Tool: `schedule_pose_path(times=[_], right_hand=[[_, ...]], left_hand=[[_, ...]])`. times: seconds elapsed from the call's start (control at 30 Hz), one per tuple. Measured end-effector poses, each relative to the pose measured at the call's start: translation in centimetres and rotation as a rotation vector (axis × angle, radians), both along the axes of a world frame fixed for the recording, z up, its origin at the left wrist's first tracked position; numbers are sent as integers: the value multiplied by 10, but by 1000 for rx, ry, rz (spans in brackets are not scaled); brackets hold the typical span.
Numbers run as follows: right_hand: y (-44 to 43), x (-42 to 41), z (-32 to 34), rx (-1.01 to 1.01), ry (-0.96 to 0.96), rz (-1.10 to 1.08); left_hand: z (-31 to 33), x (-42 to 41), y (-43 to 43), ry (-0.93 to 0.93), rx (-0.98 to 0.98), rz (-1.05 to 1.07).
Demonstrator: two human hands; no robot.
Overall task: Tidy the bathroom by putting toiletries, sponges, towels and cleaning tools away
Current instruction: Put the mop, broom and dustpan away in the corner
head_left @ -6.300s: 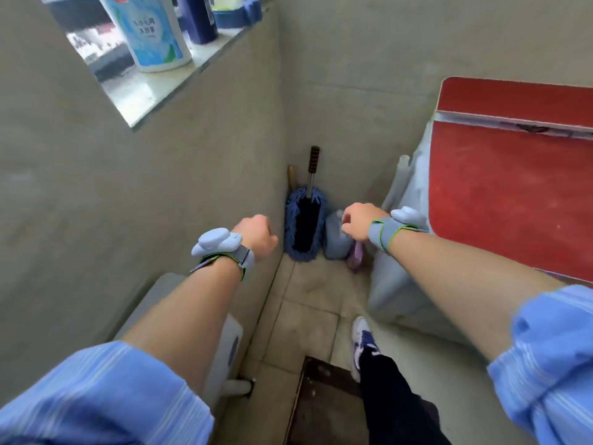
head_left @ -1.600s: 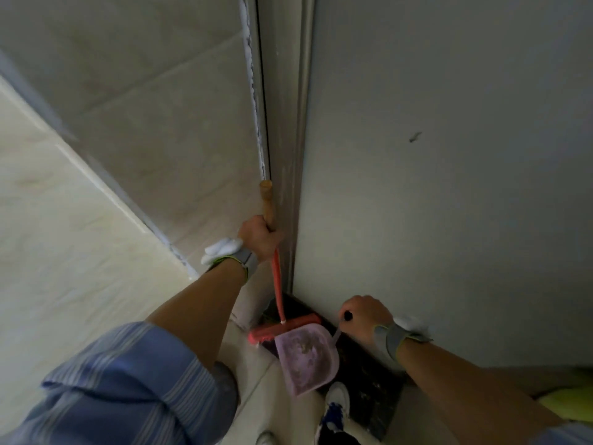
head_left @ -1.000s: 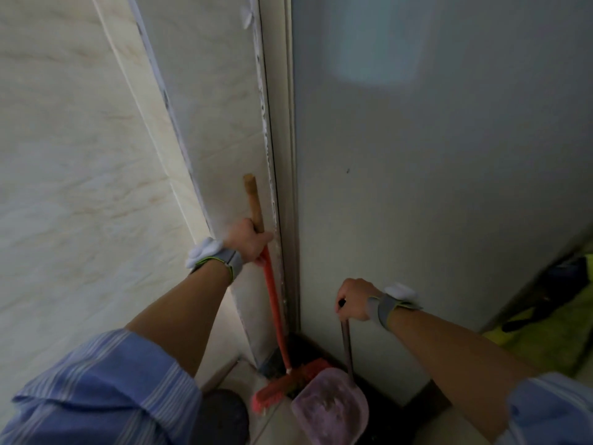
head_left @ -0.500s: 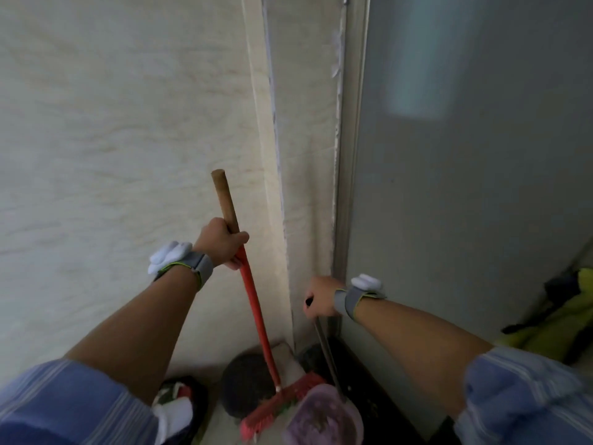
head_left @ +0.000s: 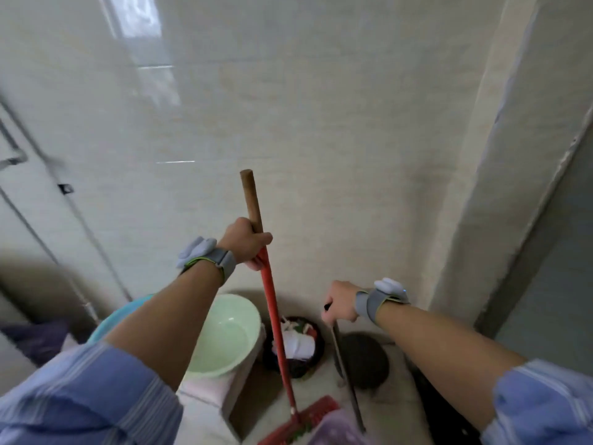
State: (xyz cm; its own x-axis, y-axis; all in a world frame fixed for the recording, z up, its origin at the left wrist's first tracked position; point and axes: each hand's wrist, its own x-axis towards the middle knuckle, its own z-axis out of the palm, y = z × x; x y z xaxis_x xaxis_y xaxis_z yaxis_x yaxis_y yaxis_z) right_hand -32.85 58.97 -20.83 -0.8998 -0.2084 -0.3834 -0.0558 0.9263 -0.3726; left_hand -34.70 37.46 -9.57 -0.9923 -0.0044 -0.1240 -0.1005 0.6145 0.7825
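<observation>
My left hand (head_left: 247,244) grips a red broom (head_left: 276,326) near the top of its stick, where red turns to bare wood. The broom stands almost upright with its red bristle head on the floor at the bottom edge. My right hand (head_left: 340,301) is closed around the top of the thin dark handle of a pale purple dustpan (head_left: 337,431). The pan sits low beside the broom head, partly cut off by the frame. Both tools stand close to a cream tiled wall.
A pale green basin (head_left: 224,338) rests on a white stand at lower left, with a blue basin (head_left: 122,313) behind it. A dark waste bin (head_left: 293,345) holding paper stands at the wall's foot. A dark round object (head_left: 365,361) lies right of it. A door frame (head_left: 500,187) runs up the right.
The view has swung left from the door frame to the tiled wall. Both hands carried the broom and dustpan along, and the basins and the waste bin have come into sight.
</observation>
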Motion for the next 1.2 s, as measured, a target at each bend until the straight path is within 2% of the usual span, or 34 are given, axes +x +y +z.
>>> schedule_pose_path(times=[0.27,0.5,0.83,1.07,1.2], right_hand=[[-201,12,-21,-53,-39,348],[-325,21,-40,-62,-47,633],[-499,6,-52,-60,-37,1072],[-583,35,-55,-87,25,1226],[-646,61,-52,-68,42,1317]], left_hand=[[-14,68,-189,-21,-49,297],[-28,110,-301,-46,-110,554],[-45,179,-431,-97,-92,1046],[-54,250,-497,-73,-31,1294],[-62,291,-539,-58,-33,1359]])
